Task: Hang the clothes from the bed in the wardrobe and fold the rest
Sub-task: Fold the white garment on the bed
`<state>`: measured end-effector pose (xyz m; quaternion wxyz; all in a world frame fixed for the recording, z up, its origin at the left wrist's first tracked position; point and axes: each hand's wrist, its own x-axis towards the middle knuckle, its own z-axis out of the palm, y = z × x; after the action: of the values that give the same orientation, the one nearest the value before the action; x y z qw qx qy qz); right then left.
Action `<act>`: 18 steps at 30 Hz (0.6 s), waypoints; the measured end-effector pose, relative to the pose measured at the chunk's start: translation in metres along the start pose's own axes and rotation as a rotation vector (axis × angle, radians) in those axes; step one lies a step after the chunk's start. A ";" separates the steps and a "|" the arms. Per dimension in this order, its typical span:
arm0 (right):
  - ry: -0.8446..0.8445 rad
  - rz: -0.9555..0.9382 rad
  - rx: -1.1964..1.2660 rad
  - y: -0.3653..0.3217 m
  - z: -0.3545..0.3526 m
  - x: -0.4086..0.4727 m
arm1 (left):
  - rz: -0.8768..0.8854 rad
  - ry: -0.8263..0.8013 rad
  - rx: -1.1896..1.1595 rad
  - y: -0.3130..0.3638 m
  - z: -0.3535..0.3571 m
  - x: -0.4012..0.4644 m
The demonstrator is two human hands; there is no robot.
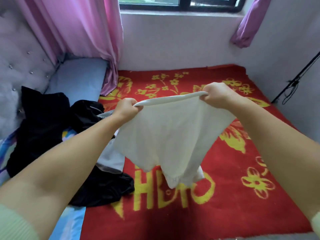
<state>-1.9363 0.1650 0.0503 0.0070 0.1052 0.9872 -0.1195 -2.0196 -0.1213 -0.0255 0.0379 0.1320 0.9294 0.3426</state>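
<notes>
A white garment point(169, 135) hangs in the air above the red blanket point(225, 187) on the bed. My left hand point(125, 109) grips its top edge at the left corner, and my right hand point(214, 96) grips the same edge at the right corner, so the edge is stretched between them. The cloth drops down from there, with its lower end bunched over the blanket. A heap of black clothes point(46, 129) lies at the left of the bed, and a grey-white piece point(110, 156) shows under my left forearm.
Pink curtains point(83, 32) hang at the back left beside a padded headboard point(19, 66). A window point(181, 4) sits above the far wall. A purple curtain point(249, 23) hangs at the back right. A black stand with cables point(294, 82) leans by the right wall.
</notes>
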 end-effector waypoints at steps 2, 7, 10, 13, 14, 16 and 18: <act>0.041 0.092 -0.098 0.010 0.004 0.002 | -0.007 0.019 0.084 0.006 -0.012 0.006; 0.112 0.242 -0.247 0.035 0.002 -0.005 | -0.019 0.042 0.306 0.006 -0.039 0.012; 0.172 0.284 -0.293 0.042 -0.011 -0.002 | -0.050 0.055 0.430 0.005 -0.054 0.016; 0.246 0.269 -0.280 0.046 -0.024 0.006 | -0.083 0.094 0.548 0.009 -0.071 0.024; 0.266 0.269 -0.264 0.047 -0.028 0.007 | -0.097 0.107 0.580 0.011 -0.076 0.027; 0.289 0.299 -0.233 0.049 -0.035 0.010 | -0.115 0.146 0.643 0.016 -0.086 0.033; 0.293 0.334 -0.198 0.052 -0.041 0.015 | -0.171 0.172 0.667 0.021 -0.096 0.037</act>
<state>-1.9396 0.2267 0.0773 -0.1063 0.2821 0.9535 -0.0026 -2.0657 -0.1564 0.0615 -0.0572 0.0296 0.9976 0.0258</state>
